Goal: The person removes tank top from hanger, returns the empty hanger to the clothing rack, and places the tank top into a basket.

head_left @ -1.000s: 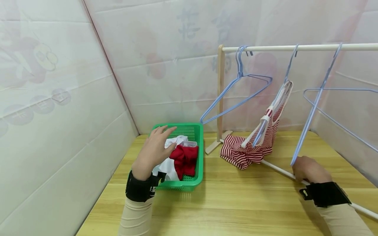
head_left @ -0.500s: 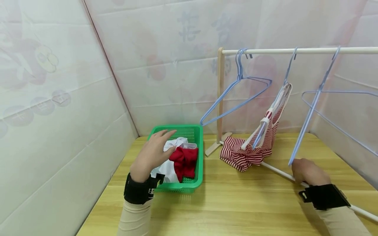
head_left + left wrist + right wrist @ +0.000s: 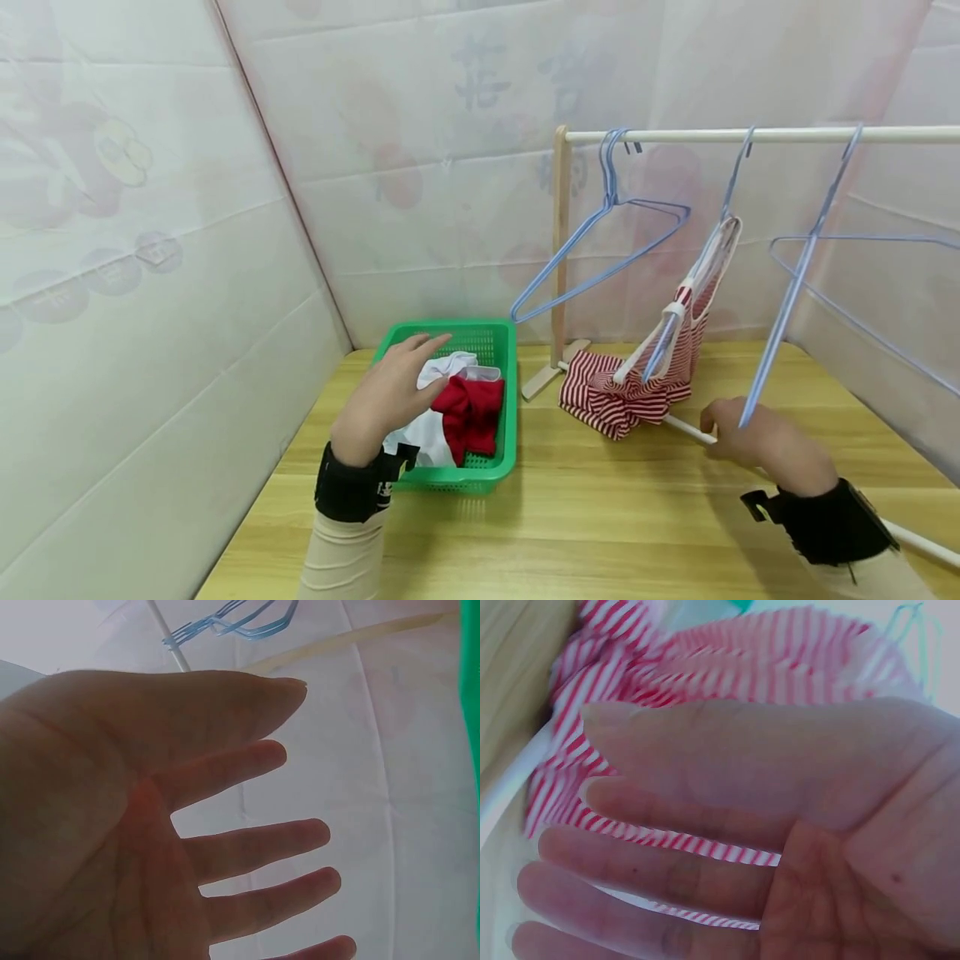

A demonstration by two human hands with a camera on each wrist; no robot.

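My left hand [image 3: 386, 400] hovers over the left side of a green basket [image 3: 507, 417], its fingers spread and holding nothing. In the basket lie a red garment [image 3: 472, 412] and white cloth [image 3: 431, 435]. On the right, my right hand [image 3: 768, 442] is beside the rack's white lower bar [image 3: 686, 429], partly behind the lower corner of a blue hanger [image 3: 787, 312]. In the right wrist view its fingers are loosely extended, with nothing between them. A red-and-white striped garment [image 3: 626, 392] hangs from another blue hanger [image 3: 731, 183], its lower part bunched on the table.
A clothes rack with a wooden post [image 3: 561, 242] and a white top rail [image 3: 690, 136] stands at the back right. Several blue hangers [image 3: 600, 217] hang at its left end. The wooden table [image 3: 585, 517] meets fabric walls at the back and sides.
My right hand has moved left along the lower bar toward the striped garment, and its fingers have straightened. My left hand has stayed nearly still over the basket. The head view has tilted slightly.
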